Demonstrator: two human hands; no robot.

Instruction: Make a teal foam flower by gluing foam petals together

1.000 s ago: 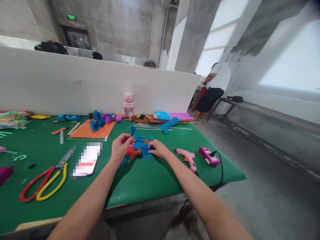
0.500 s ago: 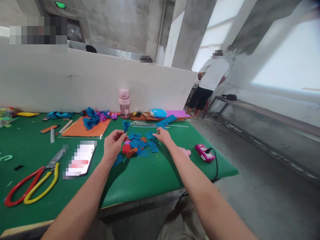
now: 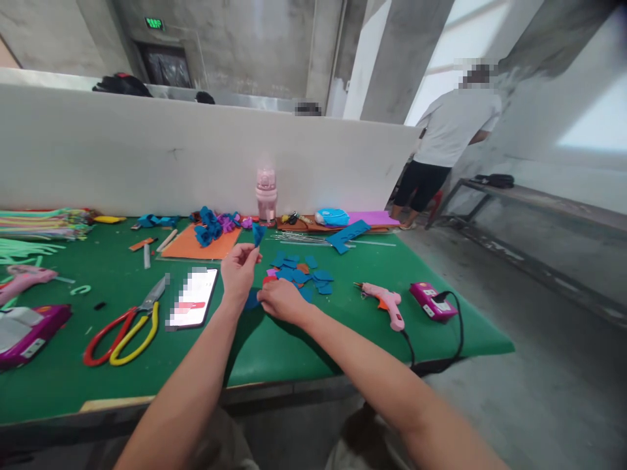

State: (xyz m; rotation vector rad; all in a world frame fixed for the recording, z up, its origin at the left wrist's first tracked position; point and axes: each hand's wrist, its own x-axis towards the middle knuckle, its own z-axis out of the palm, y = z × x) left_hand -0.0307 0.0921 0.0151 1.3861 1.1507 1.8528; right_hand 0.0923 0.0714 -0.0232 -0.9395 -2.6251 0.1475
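Raised over the green table, my left hand is closed in a pinch on a small blue felt piece, which stands up from the fingertips. Low on the table, my right hand has its fingers curled together. Their tips meet the edge of a rounded blue felt piece; whether they pinch it is hidden. A red felt piece peeks out just behind that hand. Beyond lies a loose pile of blue felt cutouts, with a brown one among them.
Scissors and a phone lie left. At right are a pink glue gun and a corded magenta box. A pink bottle stands by the white partition. A person stands beyond the table.
My right hand has come back from the far right side of the pile to its near left side. My left hand still holds the blue felt piece. The view has turned left.
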